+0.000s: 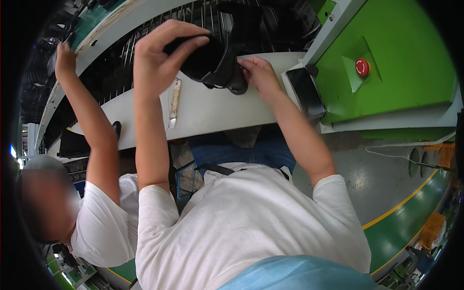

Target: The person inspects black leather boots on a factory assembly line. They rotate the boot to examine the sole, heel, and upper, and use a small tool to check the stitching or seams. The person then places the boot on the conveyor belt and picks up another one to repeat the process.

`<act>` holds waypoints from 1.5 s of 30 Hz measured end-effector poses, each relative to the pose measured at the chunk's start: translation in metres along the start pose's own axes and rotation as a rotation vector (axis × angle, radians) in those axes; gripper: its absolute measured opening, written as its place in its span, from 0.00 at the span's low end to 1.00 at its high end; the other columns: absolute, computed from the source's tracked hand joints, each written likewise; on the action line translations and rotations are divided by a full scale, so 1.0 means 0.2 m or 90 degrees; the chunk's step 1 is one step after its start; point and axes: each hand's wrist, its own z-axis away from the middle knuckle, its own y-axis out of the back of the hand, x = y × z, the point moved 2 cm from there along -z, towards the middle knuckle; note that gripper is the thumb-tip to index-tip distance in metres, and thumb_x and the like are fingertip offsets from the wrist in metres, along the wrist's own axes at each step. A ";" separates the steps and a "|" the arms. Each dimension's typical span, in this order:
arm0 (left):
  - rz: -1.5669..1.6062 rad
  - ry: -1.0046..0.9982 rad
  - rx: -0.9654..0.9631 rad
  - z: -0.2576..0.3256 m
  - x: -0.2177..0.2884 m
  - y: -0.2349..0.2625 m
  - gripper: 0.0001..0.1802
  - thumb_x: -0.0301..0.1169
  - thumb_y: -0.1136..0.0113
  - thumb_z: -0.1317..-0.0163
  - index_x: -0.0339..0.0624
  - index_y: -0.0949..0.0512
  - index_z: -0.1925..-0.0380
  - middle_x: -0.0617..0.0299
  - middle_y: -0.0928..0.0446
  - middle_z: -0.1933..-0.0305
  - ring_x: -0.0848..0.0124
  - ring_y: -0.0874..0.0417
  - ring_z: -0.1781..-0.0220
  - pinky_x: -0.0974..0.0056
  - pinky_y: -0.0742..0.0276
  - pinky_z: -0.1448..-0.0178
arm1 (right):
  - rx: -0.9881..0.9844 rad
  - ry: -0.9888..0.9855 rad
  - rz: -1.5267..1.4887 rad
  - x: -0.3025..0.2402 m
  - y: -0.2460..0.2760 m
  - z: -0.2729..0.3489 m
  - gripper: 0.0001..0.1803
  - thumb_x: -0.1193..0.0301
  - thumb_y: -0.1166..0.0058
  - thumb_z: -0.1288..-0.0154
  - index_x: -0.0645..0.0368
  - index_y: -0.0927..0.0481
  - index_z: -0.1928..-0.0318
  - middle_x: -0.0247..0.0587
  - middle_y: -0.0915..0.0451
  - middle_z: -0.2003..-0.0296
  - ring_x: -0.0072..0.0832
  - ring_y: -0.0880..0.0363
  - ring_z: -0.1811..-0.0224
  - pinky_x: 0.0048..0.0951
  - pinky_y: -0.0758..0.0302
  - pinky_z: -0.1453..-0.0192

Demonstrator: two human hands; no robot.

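I see pale grey-white desk (pixel 217 108), smooth top, edge bowed in my view. Directly on it, small hand tool (pixel 176 99) lying flat: cream wrapped handle toward far side, short metal blade toward near edge. At left end I make out black item (pixel 75 143), kind unclear. Beyond desk, rack of thin metal rods (pixel 128 58) carrying dark pieces (pixel 246 21), too shadowed for me to name.
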 end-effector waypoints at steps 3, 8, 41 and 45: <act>-0.055 -0.073 0.001 0.00 0.14 -0.04 0.12 0.20 0.20 0.42 0.40 0.06 0.57 0.56 0.07 0.57 0.61 0.06 0.55 0.61 0.11 0.47 | 0.035 0.073 0.070 -0.01 -0.01 0.00 0.17 0.55 0.30 0.19 0.56 0.14 0.50 0.28 0.15 0.62 0.16 0.20 0.62 0.21 0.26 0.58; 0.030 -0.257 -0.050 0.03 0.42 -0.23 0.12 0.26 0.17 0.47 0.37 0.08 0.63 0.60 0.10 0.59 0.57 0.07 0.55 0.58 0.10 0.51 | -0.025 0.131 0.095 0.05 0.00 0.02 0.39 0.41 0.35 0.19 0.60 0.24 0.26 0.39 0.14 0.45 0.24 0.15 0.44 0.28 0.19 0.36; 0.469 0.334 0.300 0.29 -0.37 -0.27 0.17 0.27 0.24 0.25 0.33 0.12 0.40 0.62 0.06 0.53 0.81 0.09 0.55 0.77 0.19 0.53 | -0.045 0.106 -0.220 0.04 0.16 0.41 0.36 0.44 0.58 0.12 0.61 0.27 0.23 0.58 0.13 0.39 0.46 0.08 0.44 0.40 0.11 0.39; 0.314 0.360 0.290 0.41 -0.41 -0.40 0.14 0.25 0.27 0.23 0.34 0.10 0.41 0.59 0.06 0.49 0.76 0.07 0.50 0.69 0.14 0.44 | -0.064 0.103 -0.172 0.05 0.17 0.42 0.36 0.45 0.55 0.13 0.59 0.33 0.22 0.62 0.15 0.39 0.49 0.09 0.45 0.43 0.10 0.42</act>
